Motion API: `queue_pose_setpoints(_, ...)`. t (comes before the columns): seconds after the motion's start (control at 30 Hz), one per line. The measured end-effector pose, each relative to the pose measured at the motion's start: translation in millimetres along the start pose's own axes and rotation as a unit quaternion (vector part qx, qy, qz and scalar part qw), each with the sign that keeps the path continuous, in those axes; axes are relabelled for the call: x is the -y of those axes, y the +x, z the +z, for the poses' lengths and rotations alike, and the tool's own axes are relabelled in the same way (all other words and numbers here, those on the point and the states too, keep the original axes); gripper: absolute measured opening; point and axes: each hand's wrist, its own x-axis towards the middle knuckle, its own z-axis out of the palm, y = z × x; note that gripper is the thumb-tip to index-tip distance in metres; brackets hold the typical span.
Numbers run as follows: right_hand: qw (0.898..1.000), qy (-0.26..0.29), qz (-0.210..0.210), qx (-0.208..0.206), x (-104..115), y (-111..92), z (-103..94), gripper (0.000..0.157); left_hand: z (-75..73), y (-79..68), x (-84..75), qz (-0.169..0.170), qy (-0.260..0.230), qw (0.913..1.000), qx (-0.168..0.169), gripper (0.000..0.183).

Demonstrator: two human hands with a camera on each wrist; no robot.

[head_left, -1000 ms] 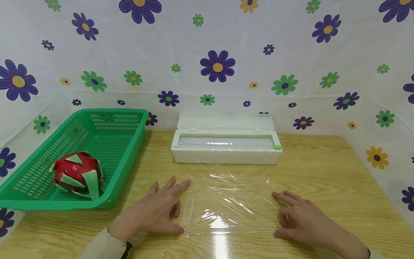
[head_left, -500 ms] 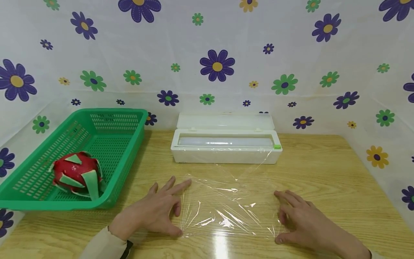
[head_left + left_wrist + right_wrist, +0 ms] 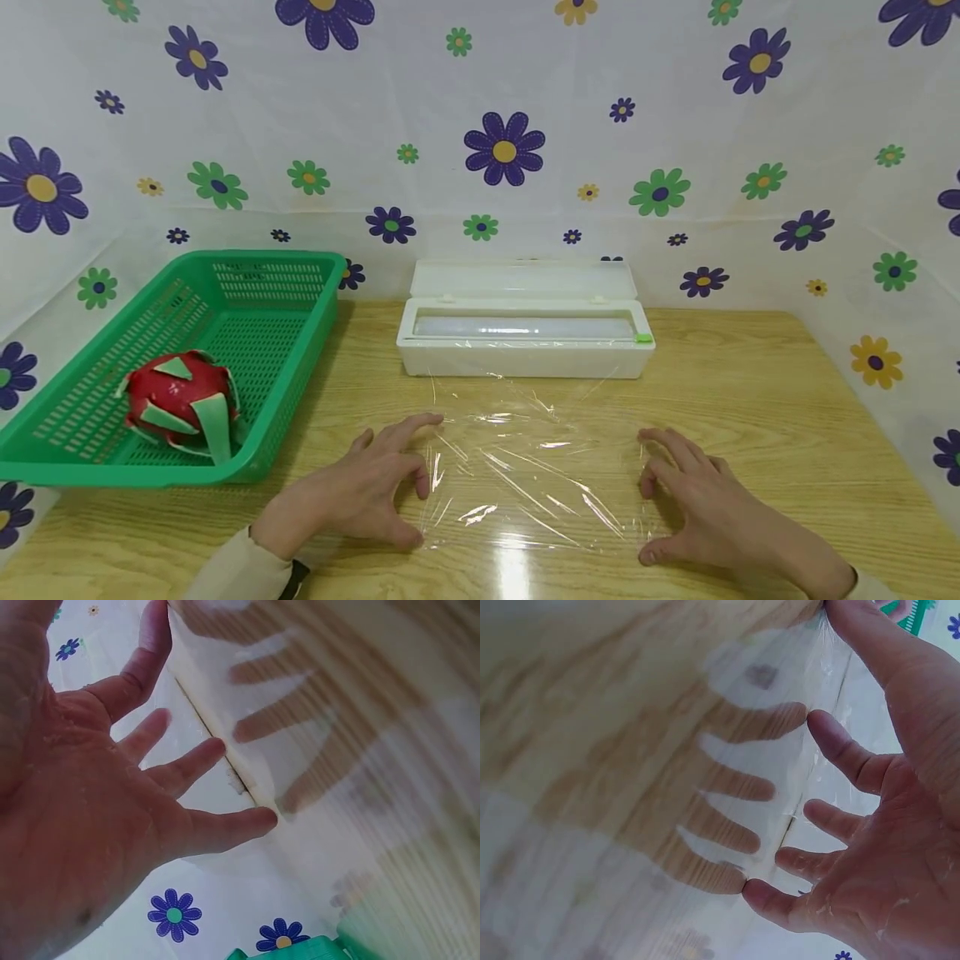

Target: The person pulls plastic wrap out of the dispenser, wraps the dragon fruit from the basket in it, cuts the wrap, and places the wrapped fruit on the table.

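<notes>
A sheet of clear plastic wrap (image 3: 525, 479) lies over the table in front of a white wrap dispenser (image 3: 525, 361), creased and catching the light. My left hand (image 3: 367, 487) is at the sheet's left edge, fingers spread, thumb tip at the near left corner. At the opposite edge my right hand (image 3: 701, 504) spreads likewise, its thumb by the near right corner. In the right wrist view, fingertips (image 3: 763, 891) touch the tabletop. The left wrist view shows the left palm (image 3: 97, 817) and loosely extended fingers. Inside the dispenser sits a roll of wrap (image 3: 521, 327).
To the left, a green plastic basket (image 3: 135, 477) contains a red dragon fruit (image 3: 180, 392). The dispenser's lid (image 3: 525, 281) is raised, and a small green slider (image 3: 642, 338) sits at its right end. A flowered cloth (image 3: 555, 83) backs the wooden table (image 3: 757, 400).
The right hand's fingers have spread wider from the thumb, moving slightly away from me. The left fingers have shifted a little. Creases and glints across the plastic wrap have changed.
</notes>
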Motion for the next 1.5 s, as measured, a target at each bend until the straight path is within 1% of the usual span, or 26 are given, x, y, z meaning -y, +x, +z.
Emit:
queue_pose_setpoints(0.1, 1.0, -0.007, -0.007, -0.011, -0.4, 0.1, 0.6, 0.058, 0.5, 0.4, -1.1, 0.007, 0.006, 0.9999, -0.012, 0.034)
queue_pose_setpoints(0.33, 1.0, 0.009, 0.005, 0.022, -1.5, 0.0, -3.4, 0.057, -1.0, 1.8, -4.0, -0.003, 0.009, 0.9999, -0.012, 0.034)
queue_pose_setpoints(0.43, 1.0, 0.011, 0.003, 0.029, -2.9, 0.2, -4.2, 0.057, -1.2, 4.1, -4.4, 0.006, 0.012, 0.9994, -0.032, 0.04)
queue_pose_setpoints(0.53, 1.0, 0.008, -0.001, 0.028, -4.2, 0.4, -4.1, 0.059, -1.1, 6.5, -3.6, 0.018, 0.015, 0.9982, -0.055, 0.05)
queue_pose_setpoints(0.6, 0.999, 0.011, -0.002, 0.031, -5.0, 0.3, -4.0, 0.06, -1.5, 6.8, -2.3, 0.019, 0.002, 0.9984, -0.053, 0.054)
queue_pose_setpoints(0.7, 0.999, 0.012, -0.002, 0.033, -5.7, 0.0, -3.5, 0.061, -2.8, 4.4, 1.5, 0.02, -0.03, 0.9986, -0.037, 0.054)
queue_pose_setpoints(0.77, 0.999, 0.012, -0.001, 0.031, -6.1, -0.5, -3.5, 0.061, -3.9, 3.4, 4.7, 0.021, -0.074, 0.9967, -0.028, 0.048)
queue_pose_setpoints(0.83, 0.999, 0.012, 0.001, 0.032, -6.4, -0.8, -3.8, 0.061, -5.5, 3.5, 8.6, 0.014, -0.115, 0.9928, -0.03, 0.039)
queue_pose_setpoints(0.87, 1.0, 0.011, 0.001, 0.03, -6.5, -1.0, -3.7, 0.062, -6.6, 4.0, 10.3, 0.007, -0.146, 0.9888, -0.028, 0.035)
queue_pose_setpoints(0.9, 1.0, 0.009, 0.0, 0.028, -6.5, -1.0, -3.6, 0.062, -7.8, 4.8, 11.7, -0.002, -0.182, 0.983, -0.028, 0.03)
queue_pose_setpoints(0.97, 1.0, 0.006, -0.002, 0.025, -6.3, -0.8, -3.3, 0.063, -11.2, 6.6, 14.0, -0.022, -0.243, 0.9693, -0.033, 0.023)
queue_pose_setpoints(1.07, 1.0, 0.001, -0.003, 0.021, -5.3, -0.8, -2.4, 0.064, -16.4, 8.8, 15.8, -0.058, -0.325, 0.9425, -0.05, 0.02)
queue_pose_setpoints(1.1, 1.0, 0.002, -0.003, 0.022, -5.0, -0.8, -2.5, 0.064, -17.7, 9.1, 15.9, -0.07, -0.344, 0.9344, -0.06, 0.019)
queue_pose_setpoints(1.13, 1.0, 0.003, -0.002, 0.024, -4.7, -0.7, -2.5, 0.064, -18.6, 9.3, 15.7, -0.081, -0.356, 0.9282, -0.069, 0.02)
queue_pose_setpoints(1.17, 1.0, 0.004, -0.001, 0.025, -4.6, -0.7, -2.8, 0.064, -19.4, 9.3, 15.4, -0.09, -0.367, 0.9226, -0.078, 0.021)
queue_pose_setpoints(1.2, 1.0, 0.007, -0.001, 0.028, -4.7, -0.6, -3.3, 0.064, -19.8, 9.3, 14.8, -0.1, -0.372, 0.9189, -0.085, 0.022)
queue_pose_setpoints(1.23, 0.999, 0.015, 0.0, 0.033, -5.0, -0.5, -4.0, 0.064, -20.0, 9.2, 13.9, -0.108, -0.372, 0.9177, -0.09, 0.022)
queue_pose_setpoints(1.3, 0.999, 0.034, -0.002, 0.041, -6.3, -0.7, -5.7, 0.063, -19.8, 9.0, 11.6, -0.114, -0.362, 0.9198, -0.098, 0.021)
queue_pose_setpoints(1.43, 0.994, 0.09, -0.002, 0.061, -10.6, -1.3, -12.3, 0.057, -20.0, 8.0, 6.1, -0.113, -0.313, 0.9368, -0.108, 0.015)
queue_pose_setpoints(1.5, 0.992, 0.104, -0.005, 0.065, -12.9, -2.3, -16.4, 0.054, -21.5, 6.5, 2.7, -0.109, -0.288, 0.9446, -0.114, 0.013)
